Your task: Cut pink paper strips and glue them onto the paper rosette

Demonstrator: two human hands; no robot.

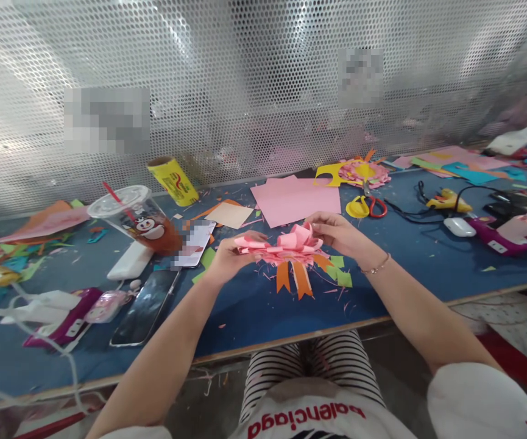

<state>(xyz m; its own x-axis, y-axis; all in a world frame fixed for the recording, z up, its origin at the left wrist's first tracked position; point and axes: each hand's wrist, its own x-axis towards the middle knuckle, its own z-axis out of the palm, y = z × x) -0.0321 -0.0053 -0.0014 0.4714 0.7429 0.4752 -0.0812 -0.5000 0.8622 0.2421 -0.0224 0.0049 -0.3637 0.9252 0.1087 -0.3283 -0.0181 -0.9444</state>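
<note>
A pink paper flower (290,244) with looped petals and orange ribbon tails is held above the blue table, between both hands. My left hand (233,259) grips its left edge, fingers closed on the pink paper. At the upper right edge, my right hand (336,233) pinches a petal loop between thumb and fingers. The orange tails (302,280) hang toward the table's front edge. Green paper scraps (340,275) lie just right of the tails. Behind the flower rests a stack of pink paper (295,200).
On the left stand a drink cup (139,222) and a yellow roll (173,182), near a dark phone (147,308) and a purple power strip (69,317). Red-handled scissors (377,207), another paper flower (364,174) and a yellow glue gun (448,200) lie rightward. Perforated metal stands behind.
</note>
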